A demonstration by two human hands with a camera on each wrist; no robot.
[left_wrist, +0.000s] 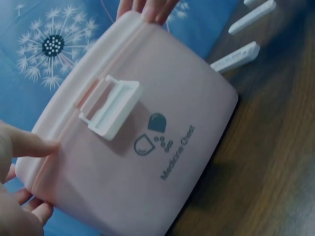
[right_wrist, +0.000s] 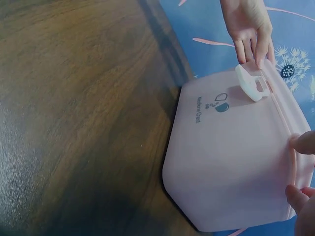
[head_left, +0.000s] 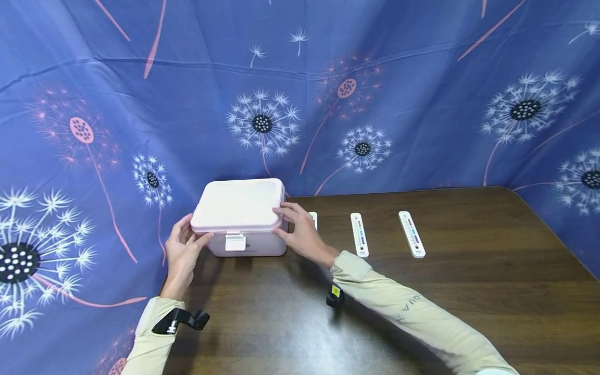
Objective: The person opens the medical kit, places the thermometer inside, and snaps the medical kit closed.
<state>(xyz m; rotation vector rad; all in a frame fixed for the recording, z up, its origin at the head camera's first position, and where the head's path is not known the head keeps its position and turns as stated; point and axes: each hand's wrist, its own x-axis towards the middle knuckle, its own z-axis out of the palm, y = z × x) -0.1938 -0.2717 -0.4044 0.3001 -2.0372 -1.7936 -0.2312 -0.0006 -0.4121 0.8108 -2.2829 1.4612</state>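
Head view has a brown table [head_left: 469,291], and near its far left corner, close to the back edge, a pale pink box [head_left: 241,220] marked "Medicine Chest"; its shell looks like stiff, light plastic, smooth enough to slip, so the rim of the lid [head_left: 236,200] at both short ends seems the best hold. The left hand [head_left: 182,255] grips the lid's left front corner, thumb in front, and the right hand [head_left: 302,234] grips the right end at the lid's edge. Towards the back edge, right of the box, lie three white strips [head_left: 359,234], one partly hidden; the small latch [head_left: 235,242] tilts out from the front
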